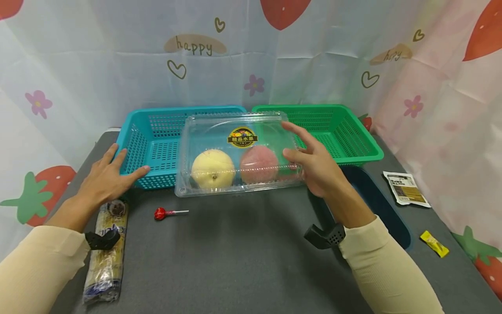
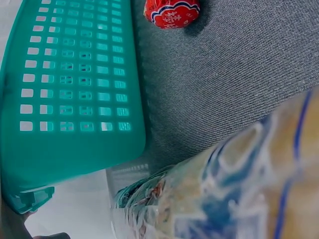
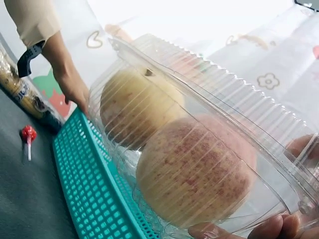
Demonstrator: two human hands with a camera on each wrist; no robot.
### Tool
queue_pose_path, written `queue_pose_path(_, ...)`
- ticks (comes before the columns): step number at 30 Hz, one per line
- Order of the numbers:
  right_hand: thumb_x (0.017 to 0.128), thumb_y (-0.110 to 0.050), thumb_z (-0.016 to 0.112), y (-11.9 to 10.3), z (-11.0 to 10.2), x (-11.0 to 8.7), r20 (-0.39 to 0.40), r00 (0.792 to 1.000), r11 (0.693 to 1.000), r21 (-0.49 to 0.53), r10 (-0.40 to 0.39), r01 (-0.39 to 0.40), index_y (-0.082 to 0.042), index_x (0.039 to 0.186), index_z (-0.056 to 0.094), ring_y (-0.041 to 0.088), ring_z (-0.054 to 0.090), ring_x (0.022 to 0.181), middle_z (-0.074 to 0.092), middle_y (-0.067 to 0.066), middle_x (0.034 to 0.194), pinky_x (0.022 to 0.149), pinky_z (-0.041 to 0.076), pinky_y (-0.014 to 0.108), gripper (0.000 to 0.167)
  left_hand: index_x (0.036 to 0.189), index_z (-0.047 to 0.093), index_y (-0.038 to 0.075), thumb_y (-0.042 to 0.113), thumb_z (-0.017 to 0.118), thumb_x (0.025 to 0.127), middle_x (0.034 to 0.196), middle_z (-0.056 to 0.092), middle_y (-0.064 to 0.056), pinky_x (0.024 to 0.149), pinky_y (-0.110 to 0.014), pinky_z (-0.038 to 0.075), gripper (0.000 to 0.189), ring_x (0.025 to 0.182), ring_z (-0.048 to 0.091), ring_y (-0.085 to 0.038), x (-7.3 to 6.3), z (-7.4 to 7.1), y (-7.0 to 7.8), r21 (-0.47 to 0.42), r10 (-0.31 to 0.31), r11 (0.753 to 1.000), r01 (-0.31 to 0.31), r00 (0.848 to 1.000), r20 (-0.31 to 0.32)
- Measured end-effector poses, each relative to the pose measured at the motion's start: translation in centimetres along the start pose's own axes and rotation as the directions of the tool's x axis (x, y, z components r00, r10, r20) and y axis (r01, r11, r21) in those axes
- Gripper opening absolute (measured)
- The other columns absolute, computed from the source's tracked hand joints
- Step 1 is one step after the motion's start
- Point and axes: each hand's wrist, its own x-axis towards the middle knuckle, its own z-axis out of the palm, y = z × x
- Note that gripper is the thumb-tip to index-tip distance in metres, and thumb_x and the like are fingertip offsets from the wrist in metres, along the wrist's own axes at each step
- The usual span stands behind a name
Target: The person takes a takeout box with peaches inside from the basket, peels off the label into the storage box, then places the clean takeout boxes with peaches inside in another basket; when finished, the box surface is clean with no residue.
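Observation:
My right hand (image 1: 319,168) grips the right end of a clear plastic fruit box (image 1: 204,131), thumb on its lid. Inside lie a round yellow fruit (image 1: 213,169) and a round pinkish fruit (image 1: 259,164). The box is tilted, its labelled lid facing me, and overlaps the blue basket (image 1: 147,179) and part of the green basket (image 1: 358,135). At the blue basket's front left corner, my left hand (image 1: 103,181) rests on the rim, fingers and thumb spread. In the right wrist view, the box (image 3: 224,112) hangs over the basket (image 3: 92,184).
A long clear packet (image 1: 106,261) lies below my left hand, beside a red lollipop (image 1: 161,213). On the right are a dark blue tray (image 1: 386,218), partly behind my right arm, a white and brown sachet (image 1: 405,188) and a small yellow packet (image 1: 434,243). A printed curtain stands behind the baskets.

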Motion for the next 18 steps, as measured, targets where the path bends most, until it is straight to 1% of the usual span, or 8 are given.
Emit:
queue_pose_path(2, 0.097, -0.008, 0.054, 0.1, -0.1, -0.6, 0.002, 1.0, 1.0, 0.017, -0.001, 0.001, -0.021, 0.15, 0.036, 0.023, 0.047, 0.083, 0.042, 0.006, 0.082, 0.072, 0.046, 0.04, 0.057, 0.152, 0.003, -0.001, 0.064, 0.041, 0.093, 0.156, -0.011, -0.024, 0.091, -0.08, 0.013, 0.096, 0.131, 0.003, -0.063, 0.0, 0.0, 0.0, 0.0, 0.0, 1.0, 0.0, 1.0, 0.002)
queue_pose_path(4, 0.097, -0.008, 0.053, 0.3, -0.2, -1.3, 0.002, 1.0, 1.0, 0.02, -0.003, 0.003, -0.02, 0.15, 0.035, 0.024, 0.047, 0.086, 0.044, 0.007, 0.094, 0.072, 0.047, 0.041, 0.058, 0.152, 0.003, -0.001, 0.064, 0.041, 0.093, 0.156, -0.011, -0.024, 0.091, -0.08, 0.013, 0.096, 0.131, 0.004, -0.063, 0.0, 0.0, 0.0, 0.002, -0.001, 1.0, 0.001, 1.0, 0.005)
queue_pose_path(5, 0.097, -0.007, 0.053, 0.3, -0.3, -1.6, 0.004, 1.0, 1.0, 0.02, -0.006, 0.006, -0.019, 0.151, 0.034, 0.024, 0.046, 0.089, 0.044, 0.006, 0.105, 0.073, 0.046, 0.04, 0.058, 0.153, 0.002, -0.001, 0.064, 0.041, 0.093, 0.156, -0.011, -0.024, 0.091, -0.08, 0.013, 0.096, 0.131, 0.004, -0.063, 0.0, 0.0, 0.0, 0.003, -0.001, 1.0, 0.001, 1.0, 0.006)
queue_pose_path(10, 0.098, -0.006, 0.053, 0.6, -0.6, -2.9, -0.009, 1.0, 1.0, 0.006, -0.027, 0.027, -0.017, 0.15, 0.034, 0.023, 0.043, 0.087, 0.035, 0.006, 0.121, 0.072, 0.041, 0.037, 0.057, 0.153, 0.003, -0.001, 0.064, 0.041, 0.093, 0.156, -0.011, -0.024, 0.091, -0.079, 0.013, 0.096, 0.131, 0.005, -0.063, 0.0, 0.0, 0.0, 0.005, -0.001, 1.0, 0.001, 1.0, 0.009)
queue_pose_path(12, 0.098, -0.006, 0.052, 0.7, -0.7, -3.4, -0.017, 0.999, 0.999, 0.006, -0.033, 0.034, -0.017, 0.15, 0.034, 0.021, 0.045, 0.083, 0.039, 0.01, 0.111, 0.067, 0.042, 0.035, 0.057, 0.153, 0.003, -0.001, 0.064, 0.041, 0.093, 0.156, -0.011, -0.024, 0.091, -0.079, 0.014, 0.096, 0.131, 0.006, -0.063, 0.0, 0.0, 0.0, 0.005, 0.0, 1.0, 0.0, 1.0, 0.009)
queue_pose_path(13, 0.098, -0.006, 0.052, 0.8, -0.7, -3.7, -0.018, 0.999, 0.999, 0.008, -0.037, 0.037, -0.016, 0.15, 0.034, 0.02, 0.046, 0.082, 0.041, 0.01, 0.111, 0.065, 0.042, 0.033, 0.057, 0.153, 0.003, -0.001, 0.064, 0.041, 0.093, 0.156, -0.011, -0.025, 0.091, -0.079, 0.014, 0.096, 0.131, 0.006, -0.063, 0.0, -0.1, 0.0, 0.005, 0.001, 1.0, -0.001, 1.0, 0.009)
queue_pose_path(15, 0.098, -0.005, 0.052, 0.9, -0.8, -4.2, -0.021, 0.999, 0.999, 0.018, -0.038, 0.039, -0.016, 0.15, 0.034, 0.018, 0.047, 0.078, 0.043, 0.011, 0.094, 0.062, 0.041, 0.032, 0.057, 0.153, 0.003, -0.001, 0.063, 0.042, 0.093, 0.156, -0.011, -0.025, 0.091, -0.079, 0.014, 0.096, 0.13, 0.006, -0.064, 0.0, -0.1, 0.0, 0.002, 0.005, 1.0, -0.005, 1.0, 0.008)
queue_pose_path(18, 0.098, -0.004, 0.053, 1.3, -1.0, -5.0, -0.028, 0.999, 0.999, 0.04, -0.035, 0.036, -0.016, 0.15, 0.035, 0.016, 0.047, 0.074, 0.042, 0.009, 0.079, 0.061, 0.04, 0.032, 0.057, 0.152, 0.003, -0.001, 0.063, 0.042, 0.094, 0.156, -0.011, -0.025, 0.091, -0.079, 0.013, 0.095, 0.13, 0.006, -0.064, 0.0, -0.1, 0.0, -0.003, 0.01, 1.0, -0.01, 1.0, 0.007)
